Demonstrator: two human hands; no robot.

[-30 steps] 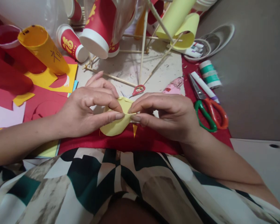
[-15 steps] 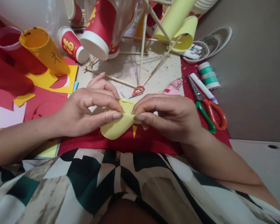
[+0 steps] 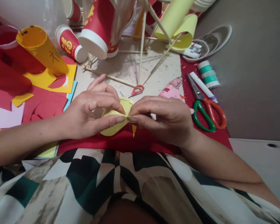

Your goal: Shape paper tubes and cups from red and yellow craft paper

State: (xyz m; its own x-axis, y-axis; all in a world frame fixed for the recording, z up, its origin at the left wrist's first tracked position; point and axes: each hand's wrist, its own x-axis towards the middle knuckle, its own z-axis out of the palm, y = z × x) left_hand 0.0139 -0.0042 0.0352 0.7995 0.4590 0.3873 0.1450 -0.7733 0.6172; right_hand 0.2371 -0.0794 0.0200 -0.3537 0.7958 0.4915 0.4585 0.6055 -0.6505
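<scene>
A piece of pale yellow paper (image 3: pixel 113 129) with a rounded edge is pinched between both hands, close to my lap. My left hand (image 3: pixel 98 109) grips it between thumb and index finger, the other fingers raised. From the other side my right hand (image 3: pixel 163 118) pinches the same paper, its thumb tip almost touching the left thumb. The paper bends where the fingertips meet, and its right part is hidden behind my right hand. Just beyond lie small red-handled scissors (image 3: pixel 138 90). A pink glue gun (image 3: pixel 171 90) is partly covered by my right hand.
Large scissors (image 3: pixel 206 113) with green and orange handles lie at the right, beside a white pen (image 3: pixel 203 87) and a tape roll (image 3: pixel 208 74). A stick frame (image 3: pixel 141 53), red paper cups (image 3: pixel 96 28) and a yellow paper tube (image 3: pixel 43 51) stand behind. Red paper (image 3: pixel 46 107) lies left.
My hands have drawn closer together, the right one shifting left, and the paper is now squeezed at the fingertips. More of the pink glue gun shows.
</scene>
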